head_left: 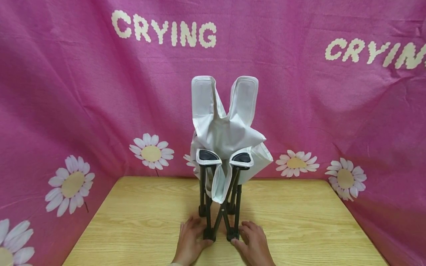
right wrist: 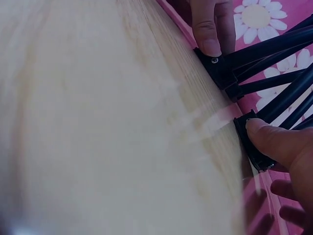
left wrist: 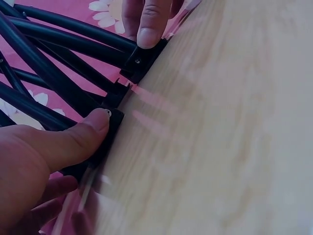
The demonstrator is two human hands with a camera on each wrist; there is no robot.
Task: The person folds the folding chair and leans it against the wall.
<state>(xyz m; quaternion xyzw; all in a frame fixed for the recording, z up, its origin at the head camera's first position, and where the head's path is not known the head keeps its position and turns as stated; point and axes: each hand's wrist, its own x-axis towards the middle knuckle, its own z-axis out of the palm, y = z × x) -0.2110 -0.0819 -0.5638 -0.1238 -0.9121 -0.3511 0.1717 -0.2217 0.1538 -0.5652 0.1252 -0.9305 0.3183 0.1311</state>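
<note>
A folding camp chair (head_left: 229, 135) with white fabric and crossed black legs stands upright on the table, its frame drawn in narrow. Two padded white flaps stick up at its top. My left hand (head_left: 189, 238) grips the front left foot (left wrist: 113, 128), thumb laid over the near face and other fingers round the outer side. The front right foot (right wrist: 250, 139) is gripped likewise by my right hand (head_left: 254, 242), its thumb on the screw end. Both feet rest on the table, a small gap between them. Fabric partly hides the rear legs.
The wooden table (head_left: 299, 214) stretches out on both sides of the chair. Right behind it and at both sides hangs a pink cloth (head_left: 283, 92) with printed daisies and letters.
</note>
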